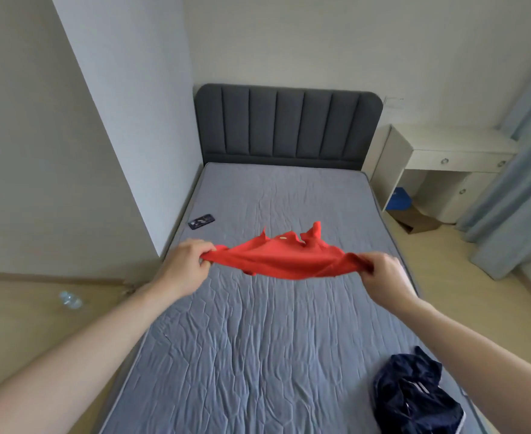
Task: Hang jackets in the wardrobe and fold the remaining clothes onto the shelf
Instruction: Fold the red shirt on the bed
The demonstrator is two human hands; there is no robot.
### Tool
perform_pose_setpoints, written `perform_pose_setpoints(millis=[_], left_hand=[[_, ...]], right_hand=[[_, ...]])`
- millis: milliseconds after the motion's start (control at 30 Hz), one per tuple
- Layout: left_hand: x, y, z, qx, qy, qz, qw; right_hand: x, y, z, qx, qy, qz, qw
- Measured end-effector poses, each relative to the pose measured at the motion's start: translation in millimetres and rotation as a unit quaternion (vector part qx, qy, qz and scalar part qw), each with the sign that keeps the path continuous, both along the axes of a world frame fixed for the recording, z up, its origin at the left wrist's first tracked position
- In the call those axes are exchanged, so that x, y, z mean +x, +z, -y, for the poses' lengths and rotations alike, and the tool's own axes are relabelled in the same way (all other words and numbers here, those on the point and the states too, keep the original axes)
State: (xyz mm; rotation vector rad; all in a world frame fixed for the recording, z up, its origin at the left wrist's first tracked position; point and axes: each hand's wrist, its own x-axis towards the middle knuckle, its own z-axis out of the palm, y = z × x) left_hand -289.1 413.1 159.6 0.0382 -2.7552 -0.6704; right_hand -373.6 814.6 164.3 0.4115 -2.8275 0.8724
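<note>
A red shirt [284, 256] with a collar hangs stretched in the air above the grey mattress [258, 339]. My left hand [189, 261] grips its left end and my right hand [383, 278] grips its right end, both with fingers curled round bunched cloth. The collar points away from me, toward the headboard. A crumpled dark navy garment [414, 396] with white stripes lies on the mattress's near right corner, partly under my right forearm. No wardrobe or shelf is in view.
A dark phone [201, 221] lies near the mattress's left edge. A grey headboard [289, 126] stands at the far end. A white desk [446, 164] and blue curtain [521, 183] are at the right. A plastic bottle [70, 299] lies on the floor at left.
</note>
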Motion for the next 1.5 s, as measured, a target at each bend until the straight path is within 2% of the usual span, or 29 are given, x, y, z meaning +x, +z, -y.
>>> perform_pose_setpoints(millis=[133,267,533,700,900,967,1067,1133,1300,1500], left_hand=[[22,-89,-13,0.003,-0.014,0.055,0.998],[52,-198,-25,0.001,-0.042,0.172,0.984],[159,-431,-72,0.001,-0.102,0.389,0.915],[211,-515,-95,-0.011,-0.119,0.478,0.87],[217,-562,-94,-0.025,-0.165,0.568,0.806],[192,-568,-87,-0.004,-0.143,0.561,0.815],[127,-577,-68,0.012,-0.054,0.5,0.864],[77,-584,-55,0.049,0.026,0.47,0.881],[-39,-613,-31,0.102,0.161,0.408,0.893],[-138,-661,-33,0.235,0.253,0.334,0.877]], right_hand=[[17,-87,-12,0.044,0.024,0.083,0.995],[39,-196,-23,0.1,0.047,0.181,0.977],[122,-427,-41,0.239,0.111,0.377,0.888],[180,-521,-55,0.239,0.127,0.461,0.845],[202,-562,-58,0.273,0.123,0.529,0.794],[185,-567,-49,0.262,0.097,0.538,0.795],[135,-574,-27,0.171,-0.004,0.513,0.841],[93,-578,-10,0.111,-0.062,0.479,0.869],[-7,-604,31,0.028,-0.139,0.396,0.907],[-57,-660,57,0.018,-0.176,0.387,0.905]])
